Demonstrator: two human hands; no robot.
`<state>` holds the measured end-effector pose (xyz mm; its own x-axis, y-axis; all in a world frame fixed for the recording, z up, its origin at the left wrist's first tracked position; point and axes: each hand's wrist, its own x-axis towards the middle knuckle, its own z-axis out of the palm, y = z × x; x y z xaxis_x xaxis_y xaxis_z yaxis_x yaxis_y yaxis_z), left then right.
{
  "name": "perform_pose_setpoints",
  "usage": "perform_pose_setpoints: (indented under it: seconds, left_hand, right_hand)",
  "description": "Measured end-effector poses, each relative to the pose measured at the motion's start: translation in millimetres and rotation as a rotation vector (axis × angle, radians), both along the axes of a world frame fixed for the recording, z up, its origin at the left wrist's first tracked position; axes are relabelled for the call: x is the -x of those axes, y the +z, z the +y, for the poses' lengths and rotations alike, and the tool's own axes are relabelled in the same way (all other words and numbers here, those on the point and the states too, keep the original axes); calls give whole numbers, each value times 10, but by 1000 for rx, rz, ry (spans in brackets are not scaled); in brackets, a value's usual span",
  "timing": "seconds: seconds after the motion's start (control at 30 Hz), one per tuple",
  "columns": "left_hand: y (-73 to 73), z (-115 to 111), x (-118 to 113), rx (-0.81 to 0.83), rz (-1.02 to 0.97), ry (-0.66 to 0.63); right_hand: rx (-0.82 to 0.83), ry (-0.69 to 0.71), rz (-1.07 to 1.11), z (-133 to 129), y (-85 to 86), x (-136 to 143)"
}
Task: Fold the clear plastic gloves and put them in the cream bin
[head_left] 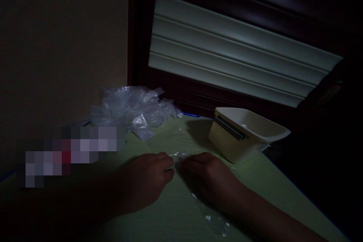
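Note:
A clear plastic bag (179, 154) lies across the green table, thin and hard to see in the dim light. Its lower part trails toward me beneath my right forearm, with a few shiny spots near the end. My left hand (149, 181) pinches the bag between thumb and fingers from the left. Close beside it, my right hand (210, 176) has its fingers curled down on the same plastic. The fingertips of both hands almost meet, and the right ones are partly hidden in shadow.
A heap of crumpled clear plastic bags (127, 106) sits at the table's back left corner. To the right stands a cream plastic bin (229, 140) with a dark handle. A blurred-out object (70, 151) lies at left. Behind the green table (119, 227) is a slatted door (227, 53).

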<state>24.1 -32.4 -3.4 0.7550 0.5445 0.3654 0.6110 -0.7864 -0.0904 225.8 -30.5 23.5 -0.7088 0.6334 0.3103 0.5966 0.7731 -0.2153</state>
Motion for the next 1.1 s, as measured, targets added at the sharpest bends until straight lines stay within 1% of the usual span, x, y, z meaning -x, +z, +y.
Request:
perform_pose_setpoints:
  seconds: [0.07, 0.13, 0.23, 0.43, 0.53, 0.6, 0.7, 0.8, 0.97, 1.1]
  left_hand:
    - [-27, 13, 8, 8, 22, -3]
    - [-46, 26, 12, 10, 27, -13]
    - [-39, 27, 10, 29, 21, -31]
    - [18, -5, 4, 95, 6, 34]
    - [7, 0, 14, 66, 15, 20]
    - [-4, 6, 22, 66, 5, 7]
    - [-6, 10, 30, 69, -37, 9]
    - [15, 6, 32, 87, -48, 9]
    - [63, -10, 24, 99, -57, 26]
    - [11, 5, 24, 35, -108, 2]
  right_hand:
    - [-20, -1, -9, -7, 21, 0]
    - [-36, 41, -48, -13, 36, 3]
    - [-13, 82, -110, -14, 47, 5]
    - [49, 24, -127, 11, 59, -53]
    - [105, 21, -118, 33, 98, -125]
    - [170, 26, -115, 47, 147, -179]
    - [246, 51, -103, 63, 236, -245]
    - [283, 83, -103, 76, 292, -276]
    - [243, 74, -142, 96, 256, -285]
    - [239, 40, -159, 100, 231, -285]
